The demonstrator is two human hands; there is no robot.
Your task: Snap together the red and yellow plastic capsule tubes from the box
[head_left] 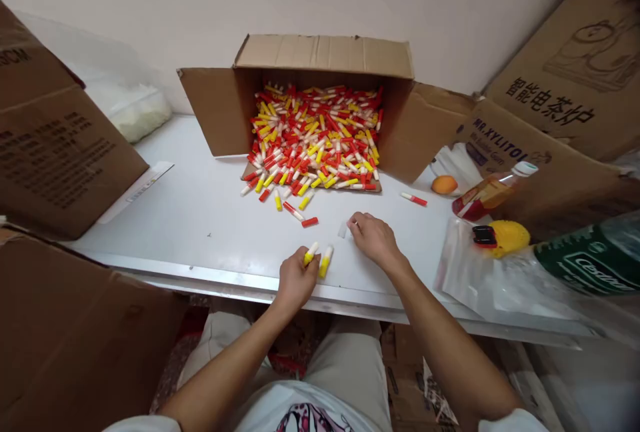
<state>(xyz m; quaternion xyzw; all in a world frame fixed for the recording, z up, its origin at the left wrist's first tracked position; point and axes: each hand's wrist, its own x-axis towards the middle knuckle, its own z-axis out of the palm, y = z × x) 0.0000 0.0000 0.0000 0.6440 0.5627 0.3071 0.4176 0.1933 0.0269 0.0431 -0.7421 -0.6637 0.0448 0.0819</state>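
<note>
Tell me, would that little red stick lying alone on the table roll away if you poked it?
Probably. The red stick looks round and slim, so a sideways nudge would likely roll it across the smooth white table. It seems light and stiff, like the many spilling from the cardboard box.

tubes in box [315,135]: red-and-white and yellow-and-white mix | tube in left hand [311,253]: yellow and white | tube beside it [325,261]: yellow and white | loose cap [310,222]: red | box [400,129]: brown cardboard | surface [200,219]: pale grey-white | round fruit [445,185]: orange | bottle [493,192]: amber, white cap | trousers [345,359]: beige
</note>
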